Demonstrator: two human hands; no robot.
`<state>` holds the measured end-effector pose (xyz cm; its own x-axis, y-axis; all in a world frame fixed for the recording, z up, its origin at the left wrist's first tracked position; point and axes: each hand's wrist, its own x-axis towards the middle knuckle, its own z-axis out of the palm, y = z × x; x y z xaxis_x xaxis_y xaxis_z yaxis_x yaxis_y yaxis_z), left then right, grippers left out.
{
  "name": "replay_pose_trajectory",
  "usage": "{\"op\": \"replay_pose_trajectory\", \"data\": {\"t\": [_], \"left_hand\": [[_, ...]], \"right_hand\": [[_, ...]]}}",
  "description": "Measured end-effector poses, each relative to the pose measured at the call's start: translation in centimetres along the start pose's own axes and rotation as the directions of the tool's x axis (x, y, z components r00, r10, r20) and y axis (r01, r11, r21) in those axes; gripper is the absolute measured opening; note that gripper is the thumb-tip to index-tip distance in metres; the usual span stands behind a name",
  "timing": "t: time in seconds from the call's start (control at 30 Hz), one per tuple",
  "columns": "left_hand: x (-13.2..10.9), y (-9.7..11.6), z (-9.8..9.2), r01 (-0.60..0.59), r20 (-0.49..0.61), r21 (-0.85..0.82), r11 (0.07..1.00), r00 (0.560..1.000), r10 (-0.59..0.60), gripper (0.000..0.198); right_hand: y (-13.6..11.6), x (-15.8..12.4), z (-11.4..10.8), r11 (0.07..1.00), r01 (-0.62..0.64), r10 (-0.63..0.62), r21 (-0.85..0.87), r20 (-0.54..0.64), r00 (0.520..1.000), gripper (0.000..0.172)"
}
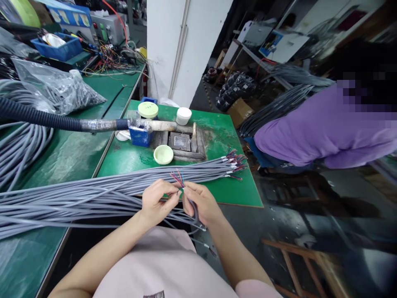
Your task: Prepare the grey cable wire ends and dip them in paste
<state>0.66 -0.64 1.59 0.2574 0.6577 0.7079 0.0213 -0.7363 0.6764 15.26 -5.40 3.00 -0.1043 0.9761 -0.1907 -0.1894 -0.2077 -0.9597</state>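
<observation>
My right hand is closed around a grey cable just below its stripped end. From that end several thin coloured wires fan upward, red, blue and purple among them. Beside it, the thumb and fingers of my left hand pinch at the base of the wires, where a short dark strand shows at the fingertips. Behind both hands a thick bundle of grey cables lies across the green table, its stripped wire ends pointing right.
A solder pot sits in a frame, with a ribbed hose leading toward it. Around it stand a pale green dish, a white tub and a blue box. A person in a purple top is at the right.
</observation>
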Motion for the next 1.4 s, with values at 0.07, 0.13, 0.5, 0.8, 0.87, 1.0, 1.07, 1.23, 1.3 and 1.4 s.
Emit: {"op": "replay_pose_trajectory", "data": {"t": [0.07, 0.13, 0.5, 0.8, 0.87, 1.0, 1.07, 1.23, 1.3, 1.4], "left_hand": [[-0.1, 0.0, 0.1, -0.013, -0.009, -0.038, 0.999, 1.000, 0.013, 0.012], [-0.3, 0.0, 0.4, 0.043, -0.027, -0.112, 0.993, 0.999, -0.047, 0.011], [-0.2, -1.4, 0.0, 0.556, 0.009, -0.416, 0.720, 0.794, -0.608, 0.014], [-3.1, -4.8, -3.7, 0.237, 0.111, 0.456, 0.857, 0.941, -0.320, 0.017], [-3.2, -5.0, -3.6, 0.215, 0.133, 0.476, 0.853, 0.941, -0.312, 0.017], [-3.1, -5.0, -3.4, 0.195, 0.139, 0.483, 0.854, 0.945, -0.295, 0.015], [-3.1, -5.1, -3.4, 0.191, 0.138, 0.478, 0.857, 0.948, -0.288, 0.014], [-3.2, -5.3, -3.3, 0.209, 0.134, 0.463, 0.861, 0.944, -0.302, 0.014], [-3.2, -5.3, -3.4, 0.217, 0.130, 0.459, 0.861, 0.943, -0.307, 0.014], [-3.1, -5.2, -3.7, 0.229, 0.118, 0.428, 0.874, 0.945, -0.306, 0.013]], "right_hand": [[-0.1, 0.5, -0.1, 0.999, 0.029, -0.029, 0.016, -0.025, 0.999, 0.029], [-0.4, 0.8, 0.0, 0.997, 0.067, -0.065, 0.027, -0.070, 0.995, 0.021], [-3.6, 5.4, -0.6, 0.779, 0.209, -0.376, -0.591, -0.174, 0.910, 0.019], [-4.0, 13.9, -2.1, 0.396, 0.059, -0.329, -0.916, -0.082, 0.941, 0.019], [-3.8, 15.1, -1.7, 0.293, 0.012, -0.273, -0.956, -0.071, 0.959, 0.019], [-3.5, 16.5, -0.8, 0.082, -0.063, -0.170, -0.995, -0.077, 0.983, 0.020], [-3.5, 16.9, -0.5, 0.003, -0.093, -0.129, -0.996, -0.093, 0.987, 0.022], [-3.2, 17.2, 0.1, -0.102, -0.111, -0.095, -0.989, -0.101, 0.990, 0.024], [-3.3, 17.1, 0.1, -0.105, -0.093, -0.102, -0.990, -0.083, 0.991, 0.023], [-4.1, 16.5, -0.6, -0.076, -0.041, -0.152, -0.996, -0.029, 0.988, 0.023]]}}
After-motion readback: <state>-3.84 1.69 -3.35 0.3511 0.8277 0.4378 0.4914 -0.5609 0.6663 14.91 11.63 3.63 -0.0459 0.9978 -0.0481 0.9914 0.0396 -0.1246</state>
